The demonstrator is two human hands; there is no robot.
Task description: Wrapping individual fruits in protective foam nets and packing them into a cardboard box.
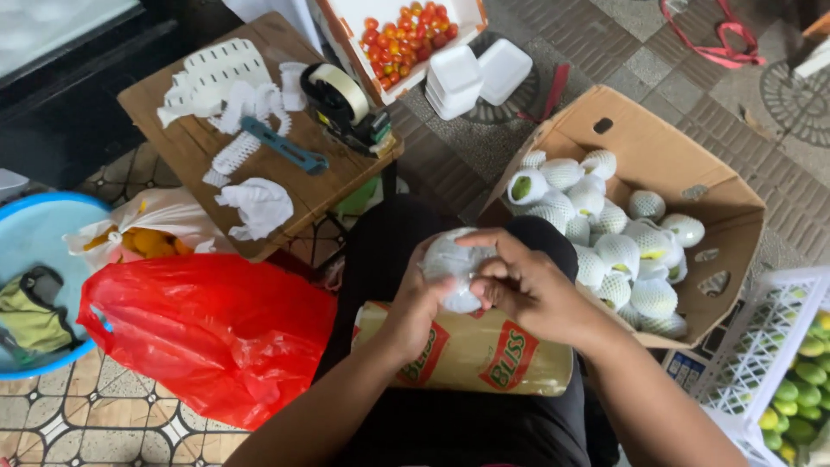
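Both my hands hold one round fruit wrapped in white foam netting and clear film, above my lap. My left hand cups it from below and the left side. My right hand closes over its right side, fingers pinching the wrap. Under the hands, a roll of clear film in a yellow and red sleeve lies across my black-clad legs. To the right stands an open cardboard box with several more net-wrapped fruits.
A small wooden table at the upper left carries a tape dispenser, a blue cutter and white foam nets. A red plastic bag, a blue basin, a box of small tomatoes, white foam trays and a white crate of green fruit surround me.
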